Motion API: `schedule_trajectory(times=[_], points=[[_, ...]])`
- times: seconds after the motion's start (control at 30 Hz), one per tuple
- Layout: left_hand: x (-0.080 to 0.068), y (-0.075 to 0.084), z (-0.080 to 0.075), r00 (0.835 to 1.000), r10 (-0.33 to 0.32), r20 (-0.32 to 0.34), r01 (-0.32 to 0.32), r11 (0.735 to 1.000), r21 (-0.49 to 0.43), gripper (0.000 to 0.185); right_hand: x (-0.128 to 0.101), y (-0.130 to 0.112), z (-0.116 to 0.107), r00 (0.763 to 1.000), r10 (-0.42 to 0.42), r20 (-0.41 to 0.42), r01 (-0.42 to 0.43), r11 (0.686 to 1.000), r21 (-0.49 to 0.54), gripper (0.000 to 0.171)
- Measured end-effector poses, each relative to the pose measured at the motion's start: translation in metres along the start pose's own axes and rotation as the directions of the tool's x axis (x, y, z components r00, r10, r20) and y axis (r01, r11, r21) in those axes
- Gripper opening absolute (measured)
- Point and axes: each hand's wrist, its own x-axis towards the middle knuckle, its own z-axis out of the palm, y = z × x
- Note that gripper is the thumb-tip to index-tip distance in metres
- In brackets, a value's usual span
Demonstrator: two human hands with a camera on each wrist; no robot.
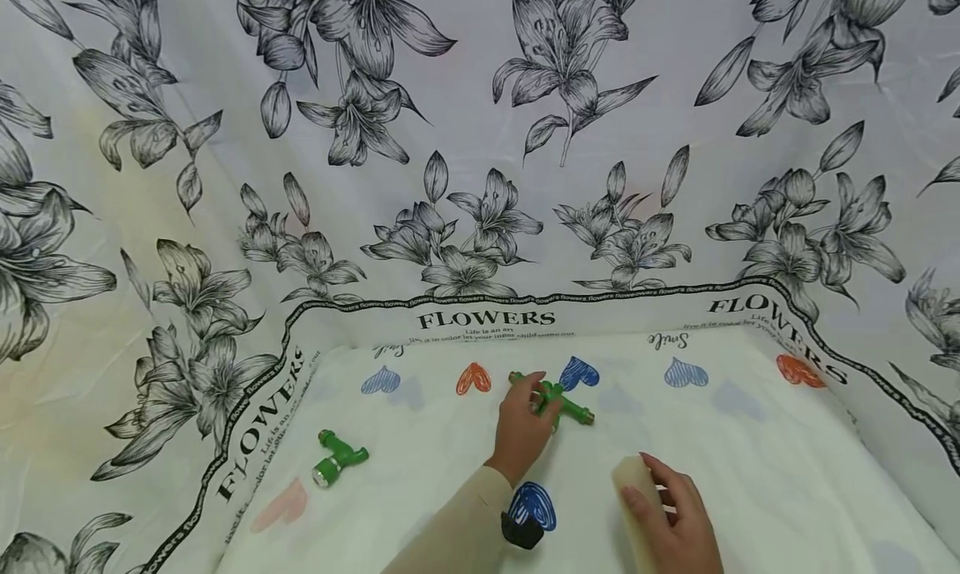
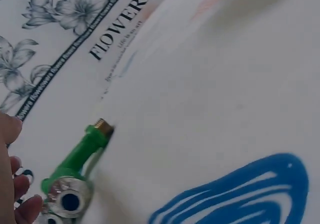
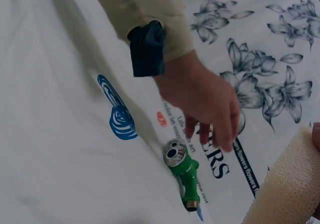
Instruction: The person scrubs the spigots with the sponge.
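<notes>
My left hand (image 1: 522, 428) reaches over green tap-like fittings (image 1: 576, 411) on the white cloth, its fingers loosely bent. In the right wrist view the fingers of this left hand (image 3: 202, 102) hang apart from a green fitting (image 3: 189, 179). The left wrist view shows a green fitting (image 2: 77, 156) with a brass threaded tip and a clear round end, beside the fingertips; a second round end is partly cut off below. My right hand (image 1: 681, 524) grips a pale yellow sponge (image 1: 634, 495), held upright; in the right wrist view the sponge (image 3: 287, 184) fills the lower right corner.
Another green fitting (image 1: 339, 457) with a silvery end lies on the cloth to the left. The white cloth (image 1: 420, 474) bears printed hearts. A flower-printed curtain (image 1: 465, 82) rises behind and at both sides. A dark band (image 1: 522, 531) sits at my left sleeve.
</notes>
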Motion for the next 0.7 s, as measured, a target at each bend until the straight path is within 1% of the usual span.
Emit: schedule_trajectory(times=[0.03,0.1,0.17,0.2,0.23,0.33,0.37,0.4,0.43,0.47,0.53,0.6,0.67,0.7], points=[[-0.002,-0.004,0.007,0.999,-0.044,0.006,0.043,0.999,0.020,0.053,0.000,0.000,0.000,1.000,0.009,0.005,-0.009,1.000,0.001,0.068],[-0.006,-0.012,0.017,0.994,-0.108,0.023,0.106,0.991,0.080,0.056,0.001,0.000,0.001,1.000,0.004,0.009,-0.004,1.000,0.003,0.068],[-0.011,-0.016,0.023,0.990,-0.138,0.032,0.131,0.979,0.155,0.058,0.001,0.000,0.003,1.000,-0.008,0.006,0.008,1.000,0.002,0.067],[-0.012,-0.018,0.025,0.989,-0.143,0.041,0.132,0.971,0.200,0.058,0.001,0.001,0.004,1.000,-0.018,0.003,0.018,1.000,0.002,0.066],[-0.014,-0.019,0.027,0.990,-0.135,0.045,0.119,0.961,0.250,0.057,0.001,0.001,0.005,1.000,-0.026,0.001,0.026,1.000,0.001,0.065],[-0.018,-0.021,0.030,0.996,-0.073,0.049,0.050,0.927,0.371,0.053,0.003,0.003,0.009,0.999,-0.038,-0.003,0.038,0.999,-0.008,0.064],[-0.019,-0.022,0.031,0.997,-0.053,0.052,0.028,0.917,0.398,0.051,0.004,0.004,0.010,0.999,-0.033,-0.003,0.032,0.999,-0.013,0.066],[-0.020,-0.022,0.031,0.998,-0.030,0.056,0.005,0.912,0.410,0.049,0.005,0.004,0.011,1.000,-0.022,0.000,0.022,1.000,-0.015,0.067],[-0.020,-0.022,0.030,0.998,-0.009,0.054,-0.014,0.913,0.408,0.046,0.006,0.003,0.013,1.000,-0.014,0.004,0.015,1.000,-0.017,0.069],[-0.020,-0.021,0.029,0.999,0.009,0.052,-0.029,0.920,0.390,0.044,0.007,0.002,0.014,1.000,-0.003,0.007,0.004,1.000,-0.023,0.071],[-0.020,-0.021,0.026,0.999,0.020,0.043,-0.032,0.947,0.319,0.040,0.008,0.000,0.016,1.000,0.007,0.015,-0.007,1.000,-0.029,0.072],[-0.018,-0.019,0.022,0.999,0.014,0.029,-0.019,0.979,0.203,0.037,0.009,-0.001,0.018,1.000,0.006,0.018,-0.005,0.999,-0.032,0.072],[-0.016,-0.016,0.015,1.000,-0.010,0.024,0.008,0.996,0.086,0.036,0.009,-0.003,0.019,1.000,0.005,0.021,-0.004,0.999,-0.040,0.073],[-0.013,-0.014,0.011,0.999,-0.027,0.026,0.026,0.999,0.030,0.035,0.009,-0.005,0.019,1.000,0.005,0.021,-0.004,0.999,-0.044,0.074]])
